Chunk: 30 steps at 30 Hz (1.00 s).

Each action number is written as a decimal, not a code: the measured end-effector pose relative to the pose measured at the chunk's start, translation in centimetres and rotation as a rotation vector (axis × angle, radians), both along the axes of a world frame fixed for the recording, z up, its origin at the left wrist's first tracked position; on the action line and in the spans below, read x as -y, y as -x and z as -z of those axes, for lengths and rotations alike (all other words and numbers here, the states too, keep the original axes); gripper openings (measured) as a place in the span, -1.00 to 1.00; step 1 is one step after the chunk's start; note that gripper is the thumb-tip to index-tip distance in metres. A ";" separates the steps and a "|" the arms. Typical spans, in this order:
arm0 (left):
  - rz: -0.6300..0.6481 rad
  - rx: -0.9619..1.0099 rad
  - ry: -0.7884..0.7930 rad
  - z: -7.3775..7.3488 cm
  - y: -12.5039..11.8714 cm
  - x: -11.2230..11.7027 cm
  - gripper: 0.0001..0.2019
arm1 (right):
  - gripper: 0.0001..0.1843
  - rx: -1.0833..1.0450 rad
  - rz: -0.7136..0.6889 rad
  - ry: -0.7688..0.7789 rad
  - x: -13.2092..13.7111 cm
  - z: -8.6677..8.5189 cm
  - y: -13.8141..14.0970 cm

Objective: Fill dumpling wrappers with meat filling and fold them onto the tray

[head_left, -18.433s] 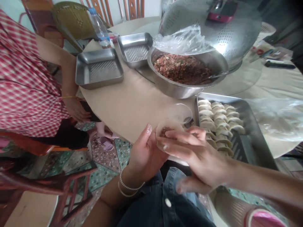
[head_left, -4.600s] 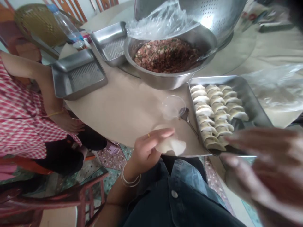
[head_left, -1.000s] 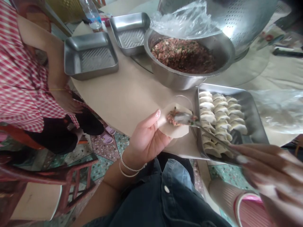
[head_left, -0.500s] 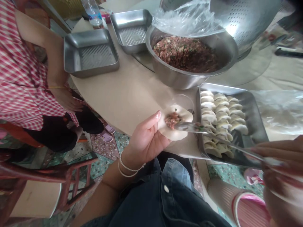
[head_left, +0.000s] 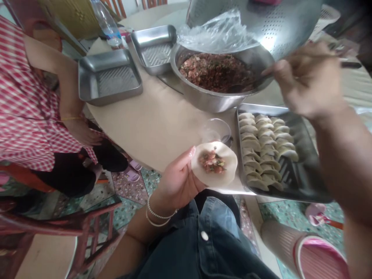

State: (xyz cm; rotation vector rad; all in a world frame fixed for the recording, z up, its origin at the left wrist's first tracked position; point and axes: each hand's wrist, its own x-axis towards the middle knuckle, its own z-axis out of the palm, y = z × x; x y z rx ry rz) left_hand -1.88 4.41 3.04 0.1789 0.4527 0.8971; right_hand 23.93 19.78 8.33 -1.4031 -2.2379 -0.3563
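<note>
My left hand (head_left: 181, 176) holds a round dumpling wrapper (head_left: 229, 162) by its left edge, thumb on top and fingers beneath. A lump of minced meat filling (head_left: 211, 161) with green bits sits in the middle of that wrapper. Over the right rim of the steel bowl (head_left: 215, 101), my right hand (head_left: 308, 79) is closed on a spoon (head_left: 266, 71), blurred by motion. The spoon's far end dips into the meat filling in the bowl. Just right of the wrapper, a metal tray (head_left: 310, 170) bears rows of folded dumplings (head_left: 266, 133), partly behind my right forearm.
Clear plastic (head_left: 216, 37) covers the bowl's back rim, before a big colander (head_left: 255, 19). A small clear cup (head_left: 216, 130) stands by the wrapper. Two steel trays (head_left: 110, 97) lie at the left, near a seated person (head_left: 37, 100). A bin (head_left: 290, 248) stands below right.
My right hand has moved up and away from the wrapper to the bowl, taking the spoon along. The filling stays on the wrapper in my left hand. The view has shifted slightly.
</note>
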 end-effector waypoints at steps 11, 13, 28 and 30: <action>-0.363 -0.142 0.099 1.0 2.8 -0.1 -0.56 | -0.35 -0.153 -0.148 -0.172 3.2 0.9 2.0; -0.414 -0.185 0.119 1.2 3.1 -0.3 -0.57 | -0.54 -0.035 -0.397 -0.096 5.4 1.5 3.1; -0.448 -0.203 0.079 1.0 2.1 -0.6 -0.56 | -0.36 -0.102 -0.615 0.188 9.1 3.6 6.4; -0.412 -0.175 0.071 0.7 1.6 -0.7 -0.56 | -0.37 -0.145 -0.654 0.200 11.0 3.3 6.4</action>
